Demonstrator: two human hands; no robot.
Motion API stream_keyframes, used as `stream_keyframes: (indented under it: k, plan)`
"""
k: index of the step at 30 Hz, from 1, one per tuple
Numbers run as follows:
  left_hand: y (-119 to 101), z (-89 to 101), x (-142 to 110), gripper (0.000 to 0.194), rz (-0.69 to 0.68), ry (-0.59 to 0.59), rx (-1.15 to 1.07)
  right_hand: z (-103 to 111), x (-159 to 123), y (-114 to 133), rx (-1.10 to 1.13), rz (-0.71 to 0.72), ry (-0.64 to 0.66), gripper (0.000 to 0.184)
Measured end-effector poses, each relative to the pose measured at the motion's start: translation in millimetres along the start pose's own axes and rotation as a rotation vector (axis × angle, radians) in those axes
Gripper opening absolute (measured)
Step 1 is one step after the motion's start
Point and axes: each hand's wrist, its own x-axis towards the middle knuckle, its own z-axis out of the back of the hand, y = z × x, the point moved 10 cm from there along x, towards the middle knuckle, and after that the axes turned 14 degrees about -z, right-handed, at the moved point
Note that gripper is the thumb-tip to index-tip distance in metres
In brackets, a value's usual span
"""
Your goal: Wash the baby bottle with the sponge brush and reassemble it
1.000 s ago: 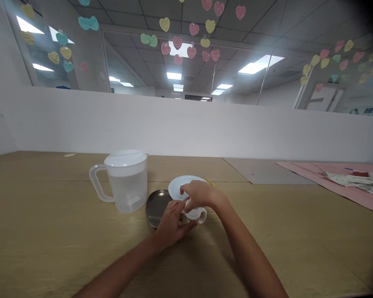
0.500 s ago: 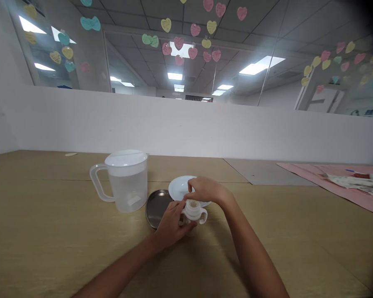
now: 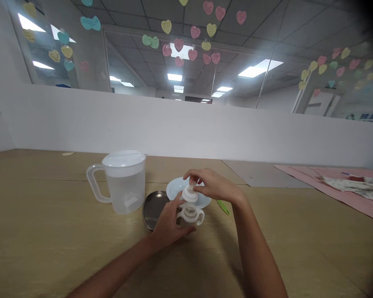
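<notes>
A baby bottle (image 3: 191, 213) with two white side handles stands uncapped on the table, its round mouth facing up. Wrapped around its left side and front is my left hand (image 3: 169, 221). Just above and behind the mouth, my right hand (image 3: 207, 184) pinches a bottle nipple (image 3: 191, 193) with a white collar and a clear teat. The collar appears apart from the bottle's rim. Behind the hands lies a white bowl (image 3: 173, 186), partly covered by the nipple and my right hand. A dark metal tray (image 3: 153, 209) sits left of the bottle, its right part hidden by my left hand.
A lidded clear pitcher (image 3: 127, 184) stands at the left with its handle outward. Beside my right wrist lies a green-handled utensil (image 3: 224, 207). On the far right, a pink cloth (image 3: 301, 176) carries patterned fabric (image 3: 351, 184). A white wall (image 3: 180, 128) borders the wooden table's back.
The nipple now shows in my right hand, over the bottle. My right hand has shifted slightly right, uncovering the green utensil. My left hand still holds the bottle.
</notes>
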Motion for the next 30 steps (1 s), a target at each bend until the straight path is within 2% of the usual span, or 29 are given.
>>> stream_keyframes:
  k: [2,3,5,7,9,13,18,21,26,28,30]
  plan:
    - [-1,10.7,9,0.085,-0.006,-0.059,-0.015,21,-6,0,0.076,0.002,-0.118,0.030]
    - [-3,17.8,16,0.079,-0.003,-0.092,-0.021,32,-10,0,0.111,0.002,-0.179,0.029]
    - [-5,34.4,32,0.054,0.026,-0.173,-0.040,50,-17,-1,0.167,-0.004,-0.298,0.026]
    - [-12,44.8,52,0.031,0.025,-0.205,-0.089,65,-25,-1,0.205,-0.012,-0.411,0.021]
    - [-18,52.4,70,0.025,0.016,-0.248,-0.147,76,-30,-1,0.222,-0.016,-0.510,0.018]
    - [-18,46.0,95,0.023,0.026,-0.261,-0.263,84,-33,-4,0.216,-0.020,-0.630,0.015]
    - [-12,36.3,111,0.022,0.027,-0.306,-0.298,84,-28,-12,0.175,-0.057,-0.693,0.014]
    - [-7,34.3,113,0.019,0.032,-0.257,-0.234,82,-25,-15,0.143,-0.073,-0.694,0.015]
    - [-3,40.2,107,0.017,-0.010,-0.142,0.095,90,-29,-23,0.106,-0.138,-0.758,0.016]
    - [-3,34.2,106,0.018,-0.027,-0.029,0.251,92,-31,-25,0.102,-0.153,-0.763,0.016]
    - [-4,20.6,105,0.020,-0.051,0.142,0.417,93,-32,-27,0.104,-0.158,-0.758,0.017]
